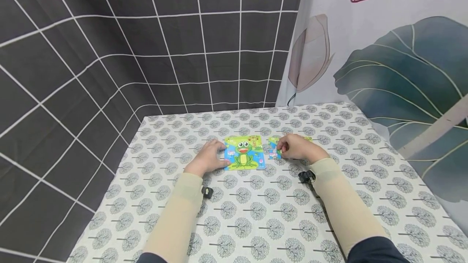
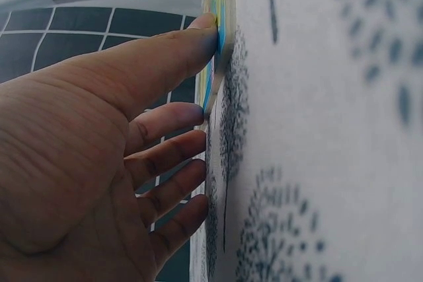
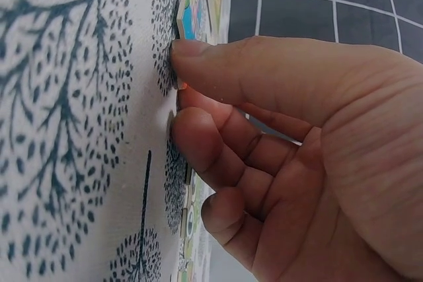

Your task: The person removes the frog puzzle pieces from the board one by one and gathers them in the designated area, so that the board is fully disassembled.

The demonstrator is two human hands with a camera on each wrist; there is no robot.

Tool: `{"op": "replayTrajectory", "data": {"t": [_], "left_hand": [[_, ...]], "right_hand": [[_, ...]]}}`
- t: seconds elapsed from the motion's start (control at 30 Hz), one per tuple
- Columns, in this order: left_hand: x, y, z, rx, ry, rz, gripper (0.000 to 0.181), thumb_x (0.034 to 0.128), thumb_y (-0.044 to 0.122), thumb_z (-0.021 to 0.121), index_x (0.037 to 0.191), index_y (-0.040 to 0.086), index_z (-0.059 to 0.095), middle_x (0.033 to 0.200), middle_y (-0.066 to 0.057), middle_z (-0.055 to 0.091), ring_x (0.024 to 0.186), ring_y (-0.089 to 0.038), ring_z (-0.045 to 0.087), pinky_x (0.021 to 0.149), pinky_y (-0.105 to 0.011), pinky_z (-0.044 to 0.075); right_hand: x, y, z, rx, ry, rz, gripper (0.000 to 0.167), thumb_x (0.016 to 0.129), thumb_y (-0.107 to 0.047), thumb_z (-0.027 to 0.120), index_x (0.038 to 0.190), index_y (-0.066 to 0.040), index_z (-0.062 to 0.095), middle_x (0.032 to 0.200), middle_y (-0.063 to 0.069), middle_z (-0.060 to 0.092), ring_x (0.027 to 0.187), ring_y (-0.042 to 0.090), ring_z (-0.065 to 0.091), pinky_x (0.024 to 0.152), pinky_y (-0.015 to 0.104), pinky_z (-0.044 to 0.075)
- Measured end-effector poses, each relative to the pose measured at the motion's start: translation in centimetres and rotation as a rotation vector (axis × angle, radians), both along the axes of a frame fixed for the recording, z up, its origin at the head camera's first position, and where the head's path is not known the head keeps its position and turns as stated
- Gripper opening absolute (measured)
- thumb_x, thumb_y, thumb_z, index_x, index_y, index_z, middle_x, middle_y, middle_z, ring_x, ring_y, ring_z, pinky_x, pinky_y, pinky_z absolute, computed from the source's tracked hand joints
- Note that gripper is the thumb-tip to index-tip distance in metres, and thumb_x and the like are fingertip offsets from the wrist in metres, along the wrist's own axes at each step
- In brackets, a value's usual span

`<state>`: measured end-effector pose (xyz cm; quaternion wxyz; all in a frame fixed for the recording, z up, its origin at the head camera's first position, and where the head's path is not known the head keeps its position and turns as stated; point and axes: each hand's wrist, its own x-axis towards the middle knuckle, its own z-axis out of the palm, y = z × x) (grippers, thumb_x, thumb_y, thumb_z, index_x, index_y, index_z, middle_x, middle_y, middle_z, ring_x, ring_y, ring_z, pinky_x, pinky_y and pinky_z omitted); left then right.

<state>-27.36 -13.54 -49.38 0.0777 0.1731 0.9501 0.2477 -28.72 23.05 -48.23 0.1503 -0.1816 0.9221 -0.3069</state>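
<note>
A square frog puzzle in green, yellow and blue lies flat on the table, its frog picture apparently whole. My left hand is at its left side; the thumb touches the lower left corner and the index fingertip the left edge, with the other fingers loosely extended. To the right, my right hand has curled fingers, and its thumb and index finger pinch a small puzzle piece, mostly hidden by them. Other colourful puzzle pieces lie around and behind that hand, seen edge-on in the right wrist view.
A white cloth with grey tree prints covers the table. Behind and to the left hangs a dark curtain with white grid lines. A pale curtain with large leaf prints hangs at the right.
</note>
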Motion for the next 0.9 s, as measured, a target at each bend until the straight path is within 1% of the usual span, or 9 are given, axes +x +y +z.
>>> {"op": "replayTrajectory", "data": {"t": [0.2, 0.53, 0.9], "left_hand": [[-0.07, 0.01, -0.16, -0.002, 0.0, 0.002, 0.069, 0.0833, 0.043, 0.088, 0.14, 0.012, 0.063, 0.143, -0.004, 0.057, 0.139, -0.029, 0.048, 0.121, -0.05, 0.036], [0.0, 0.04, 0.03, -0.009, -0.006, 0.003, 0.069, 0.0837, 0.043, 0.088, 0.139, 0.012, 0.063, 0.145, -0.005, 0.056, 0.141, -0.03, 0.046, 0.123, -0.049, 0.034], [-0.18, 0.03, -0.33, -0.009, 0.0, 0.005, 0.068, 0.0838, 0.043, 0.087, 0.139, 0.012, 0.063, 0.145, -0.004, 0.056, 0.141, -0.03, 0.046, 0.122, -0.05, 0.035]], "right_hand": [[-0.04, 0.04, -0.09, 0.003, -0.006, -0.013, 0.02, 0.086, 0.003, 0.074, 0.104, -0.007, 0.073, 0.083, 0.004, 0.063, 0.075, 0.018, 0.057, 0.07, 0.033, 0.053], [-0.34, 0.11, -0.24, 0.006, -0.024, -0.027, 0.021, 0.087, 0.004, 0.074, 0.105, -0.007, 0.073, 0.086, 0.004, 0.064, 0.077, 0.019, 0.059, 0.069, 0.033, 0.054], [-0.3, 0.15, -0.08, 0.017, -0.015, -0.033, 0.02, 0.087, 0.003, 0.077, 0.104, -0.008, 0.074, 0.087, 0.003, 0.066, 0.079, 0.019, 0.06, 0.072, 0.033, 0.056]]}}
